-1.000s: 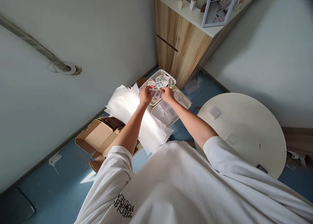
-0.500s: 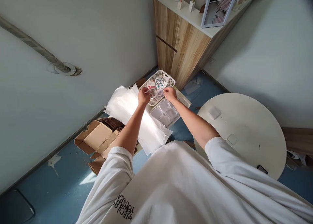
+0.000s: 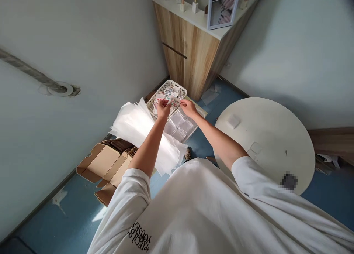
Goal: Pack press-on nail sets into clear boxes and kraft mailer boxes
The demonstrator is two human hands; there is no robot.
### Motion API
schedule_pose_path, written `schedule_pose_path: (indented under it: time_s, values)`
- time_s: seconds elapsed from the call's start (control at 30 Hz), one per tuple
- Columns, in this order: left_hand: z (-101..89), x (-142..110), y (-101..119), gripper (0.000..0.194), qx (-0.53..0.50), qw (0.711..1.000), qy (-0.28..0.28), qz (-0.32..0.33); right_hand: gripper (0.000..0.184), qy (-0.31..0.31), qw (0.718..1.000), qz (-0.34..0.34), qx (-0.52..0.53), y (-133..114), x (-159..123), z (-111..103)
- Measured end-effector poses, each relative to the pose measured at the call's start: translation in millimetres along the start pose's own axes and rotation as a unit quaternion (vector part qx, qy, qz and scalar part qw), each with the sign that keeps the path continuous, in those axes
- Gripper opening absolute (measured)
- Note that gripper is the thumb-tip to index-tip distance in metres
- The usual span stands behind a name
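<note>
The left hand (image 3: 162, 108) pinches a small card (image 3: 174, 102) over the white basket (image 3: 166, 85), fingers almost closed. The right hand (image 3: 188, 108) curls by its right edge; its grip is hard to tell. Soft edge pinches seem best. The basket holds more cards (image 3: 168, 92); clear packs (image 3: 177, 119) lie nearer.

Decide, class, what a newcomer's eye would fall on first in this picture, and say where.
Probably the bright, fanned white sheets, spread beneath the left forearm near the middle. Next, perhaps, the big pale round table on the right. Just above the sheets, the left hand holds a small patterned card over a white basket, with the right hand close beside it.
</note>
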State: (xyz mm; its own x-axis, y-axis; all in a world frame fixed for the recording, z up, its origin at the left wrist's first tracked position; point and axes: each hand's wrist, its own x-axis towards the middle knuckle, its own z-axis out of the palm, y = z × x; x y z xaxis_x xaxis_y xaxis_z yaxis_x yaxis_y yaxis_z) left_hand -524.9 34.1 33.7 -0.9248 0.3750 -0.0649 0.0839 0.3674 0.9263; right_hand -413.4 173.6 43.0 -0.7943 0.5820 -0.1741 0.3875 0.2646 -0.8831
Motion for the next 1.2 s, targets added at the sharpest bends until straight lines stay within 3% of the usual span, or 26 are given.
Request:
schedule_pose_path:
  time_s: [0.1, 0.33, 0.57, 0.77, 0.97, 1.2]
  values:
    - [30.1, -18.0, 22.2, 0.017, -0.029, 0.999, -0.039, -0.025, 0.036, 0.038, 0.999, 0.013, 0.018, 16.6, -13.9, -30.5]
    - [117.3, -81.4, 84.4, 0.022, 0.093, 0.979, -0.173, 0.057, 0.036, 0.159, 0.984, 0.054, 0.058, 67.6, -73.3, -127.7]
    - [230.4, -169.1, 120.2, 0.027, 0.187, 0.934, -0.273, 0.138, 0.039, 0.253, 0.958, 0.112, 0.08, 137.3, -172.0, -233.4]
    - [311.6, -267.6, 125.8, 0.036, 0.198, 0.897, -0.372, 0.133, 0.04, 0.309, 0.93, 0.177, 0.093, 203.2, -270.0, -298.8]
    - [359.1, -352.5, 104.4, 0.045, 0.194, 0.875, -0.442, 0.046, 0.038, 0.323, 0.913, 0.228, 0.102, 263.9, -345.6, -326.5]
    - [373.4, -402.0, 60.5, 0.045, 0.24, 0.833, -0.499, -0.008, 0.034, 0.309, 0.888, 0.319, 0.115, 309.4, -393.4, -307.6]
